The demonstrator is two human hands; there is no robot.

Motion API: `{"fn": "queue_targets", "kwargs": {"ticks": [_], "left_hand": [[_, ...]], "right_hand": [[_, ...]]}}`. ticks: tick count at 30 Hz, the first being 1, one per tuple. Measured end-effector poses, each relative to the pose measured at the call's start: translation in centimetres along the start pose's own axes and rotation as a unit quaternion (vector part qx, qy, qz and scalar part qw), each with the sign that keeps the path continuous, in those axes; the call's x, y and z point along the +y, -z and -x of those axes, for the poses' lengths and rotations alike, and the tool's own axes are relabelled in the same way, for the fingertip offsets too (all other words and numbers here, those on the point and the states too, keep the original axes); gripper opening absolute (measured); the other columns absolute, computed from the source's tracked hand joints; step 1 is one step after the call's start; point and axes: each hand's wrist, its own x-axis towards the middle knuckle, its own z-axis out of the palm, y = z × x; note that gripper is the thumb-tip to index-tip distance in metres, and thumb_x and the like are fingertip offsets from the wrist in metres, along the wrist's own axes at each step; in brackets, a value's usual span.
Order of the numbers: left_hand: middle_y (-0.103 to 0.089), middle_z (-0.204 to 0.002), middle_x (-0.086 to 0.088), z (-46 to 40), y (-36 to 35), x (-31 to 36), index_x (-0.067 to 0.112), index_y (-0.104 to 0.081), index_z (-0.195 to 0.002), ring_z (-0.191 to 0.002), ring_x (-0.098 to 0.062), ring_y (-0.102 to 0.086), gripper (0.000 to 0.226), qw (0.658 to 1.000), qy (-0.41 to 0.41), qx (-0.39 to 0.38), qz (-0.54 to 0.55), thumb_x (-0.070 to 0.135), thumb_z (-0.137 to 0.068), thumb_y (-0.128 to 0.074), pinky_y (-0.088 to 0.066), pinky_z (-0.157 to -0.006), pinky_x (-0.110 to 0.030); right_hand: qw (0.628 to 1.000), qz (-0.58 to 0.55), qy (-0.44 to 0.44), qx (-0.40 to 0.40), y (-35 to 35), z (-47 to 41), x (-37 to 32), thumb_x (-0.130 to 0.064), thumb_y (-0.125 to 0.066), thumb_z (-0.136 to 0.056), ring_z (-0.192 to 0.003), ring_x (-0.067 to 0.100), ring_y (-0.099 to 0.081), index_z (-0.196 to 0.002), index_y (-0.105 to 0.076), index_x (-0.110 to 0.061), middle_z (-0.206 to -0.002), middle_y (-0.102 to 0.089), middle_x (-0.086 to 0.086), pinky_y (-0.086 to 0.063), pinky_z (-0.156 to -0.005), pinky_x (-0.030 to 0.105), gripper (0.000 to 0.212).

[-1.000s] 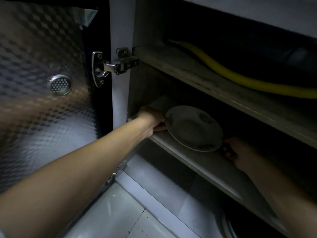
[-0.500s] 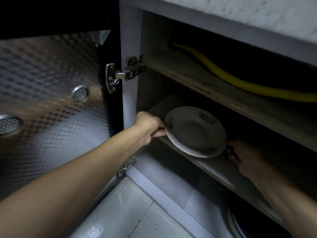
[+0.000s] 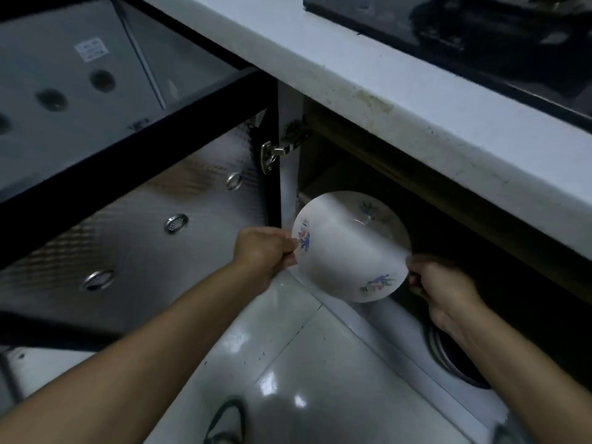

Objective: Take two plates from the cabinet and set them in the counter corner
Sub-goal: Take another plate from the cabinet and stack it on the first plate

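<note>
A white plate (image 3: 347,251) with small blue flower prints hangs in front of the open cabinet (image 3: 368,174), half out past its front edge. My left hand (image 3: 264,249) grips its left rim and my right hand (image 3: 440,286) grips its right rim. Whether a second plate lies under it I cannot tell. The white counter (image 3: 384,91) runs above the cabinet, from upper left to right.
The cabinet door (image 3: 134,225) with round vent holes stands open to the left. A black cooktop (image 3: 480,33) lies on the counter at top right. A round dark pot rim (image 3: 448,357) shows low in the cabinet. Glossy white floor tiles (image 3: 288,363) lie below.
The plate has come off the shelf and out toward me, held by both hands. My view has risen, so the counter top and the cooktop now show.
</note>
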Motion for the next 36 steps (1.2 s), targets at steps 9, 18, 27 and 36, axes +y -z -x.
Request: {"fn": "queue_targets", "kwargs": {"ticks": [9,18,27,36], "left_hand": [[-0.072,-0.064,-0.014,10.8,5.7,2.0,-0.010,-0.069,-0.084,-0.050,-0.018,-0.070,0.005,0.998,0.019,0.053,0.015,-0.012,-0.081,-0.065,-0.056,-0.047,-0.021],[-0.075,-0.062,-0.010,20.9,10.1,6.5,-0.002,-0.072,-0.069,-0.056,-0.019,-0.072,0.015,0.999,0.015,0.045,0.005,-0.011,-0.081,-0.066,-0.061,-0.058,-0.028],[-0.077,-0.074,-0.014,29.6,13.8,13.3,-0.001,-0.075,-0.075,-0.068,-0.025,-0.075,0.011,1.000,-0.015,-0.019,-0.015,-0.009,-0.079,-0.068,-0.061,-0.055,-0.026],[-0.077,-0.076,-0.017,38.8,14.8,21.3,0.000,-0.076,-0.067,-0.070,-0.026,-0.075,0.017,0.994,-0.045,-0.099,-0.017,-0.010,-0.079,-0.068,-0.058,-0.054,-0.022]], "right_hand": [[0.999,0.034,0.023,-0.010,1.5,10.9,-2.0,-0.003,-0.063,-0.082,-0.062,0.016,-0.059,-0.070,-0.072,-0.019,-0.071,-0.067,0.004,-0.050,-0.053,0.028,0.022],[0.994,0.071,0.070,-0.043,4.5,21.0,-4.2,-0.005,-0.062,-0.081,-0.052,0.013,-0.053,-0.066,-0.074,-0.015,-0.070,-0.066,0.021,-0.051,-0.053,0.030,0.022],[0.994,0.025,0.103,-0.014,7.4,33.4,-9.8,-0.001,-0.055,-0.086,-0.057,0.014,-0.049,-0.074,-0.067,0.008,-0.075,-0.063,0.025,-0.048,-0.054,0.026,0.018],[0.991,-0.017,0.128,0.040,12.4,44.7,-16.3,-0.003,-0.056,-0.084,-0.043,0.006,-0.043,-0.072,-0.073,-0.002,-0.055,-0.063,0.004,-0.038,-0.044,0.022,0.021]]}}
